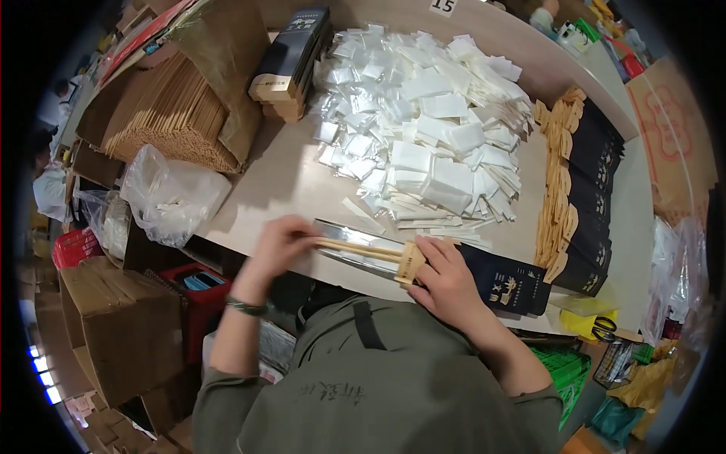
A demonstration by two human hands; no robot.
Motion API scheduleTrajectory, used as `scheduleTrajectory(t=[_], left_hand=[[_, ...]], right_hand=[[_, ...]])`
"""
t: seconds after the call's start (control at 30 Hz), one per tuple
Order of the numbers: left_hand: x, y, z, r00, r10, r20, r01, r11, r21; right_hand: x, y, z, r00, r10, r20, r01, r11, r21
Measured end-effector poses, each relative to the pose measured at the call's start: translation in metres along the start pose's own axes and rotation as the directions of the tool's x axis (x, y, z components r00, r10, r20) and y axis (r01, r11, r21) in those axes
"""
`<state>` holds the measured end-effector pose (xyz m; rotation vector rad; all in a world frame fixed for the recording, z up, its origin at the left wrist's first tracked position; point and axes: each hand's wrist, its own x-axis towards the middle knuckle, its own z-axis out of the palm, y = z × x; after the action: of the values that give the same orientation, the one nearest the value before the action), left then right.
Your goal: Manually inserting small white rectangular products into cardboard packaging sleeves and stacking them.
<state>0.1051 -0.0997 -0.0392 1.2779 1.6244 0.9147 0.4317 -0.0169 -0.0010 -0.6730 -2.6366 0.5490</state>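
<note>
My left hand (286,244) pinches the left ends of a pair of wooden chopsticks (359,248) at the table's front edge. Their other ends reach the light-brown mouth of a dark paper chopstick sleeve (490,281); how far in they go is hidden. Gripping that mouth, my right hand (448,278) has its thumb below and its fingers on top. The sleeve stretches out to the right beneath this hand. Beneath the chopsticks lies a shiny metal strip (333,229). Just beyond my hands spreads a big heap of small white packets (442,170), some in clear film.
A cardboard box (242,83) packed with chopsticks (170,117) stands at the left, near a crumpled plastic bag (170,193). Dark sleeves (299,49) are stacked at the back. Several filled-looking sleeves (594,178) line the right side, with black-handled scissors (603,329) nearby.
</note>
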Motion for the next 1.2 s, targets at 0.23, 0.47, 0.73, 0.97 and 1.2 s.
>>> scheduleTrajectory(t=[0.23,0.47,0.73,0.97,1.2], left_hand=[[0.007,0.035,0.079,0.899,0.215,-0.383,-0.108,0.954,0.281],[0.0,0.089,0.103,0.967,0.238,0.086,-0.242,0.97,0.033],[0.012,0.072,0.064,0.954,0.191,0.23,-0.299,0.642,0.706],[0.0,0.09,0.078,0.971,-0.03,0.236,-0.017,0.981,0.194],[-0.002,0.114,0.121,0.781,0.207,0.589,-0.209,0.976,-0.065]], right_hand=[[0.013,-0.005,0.0,0.996,0.092,0.015,-0.092,0.995,-0.026],[0.018,0.002,-0.007,0.997,0.074,-0.007,-0.074,0.997,-0.033],[0.026,0.038,-0.038,1.0,-0.021,0.009,0.02,1.0,0.02],[-0.032,0.081,-0.113,0.977,0.21,-0.025,-0.21,0.957,-0.202],[-0.009,0.031,-0.027,0.997,-0.024,0.071,0.039,0.972,-0.231]])
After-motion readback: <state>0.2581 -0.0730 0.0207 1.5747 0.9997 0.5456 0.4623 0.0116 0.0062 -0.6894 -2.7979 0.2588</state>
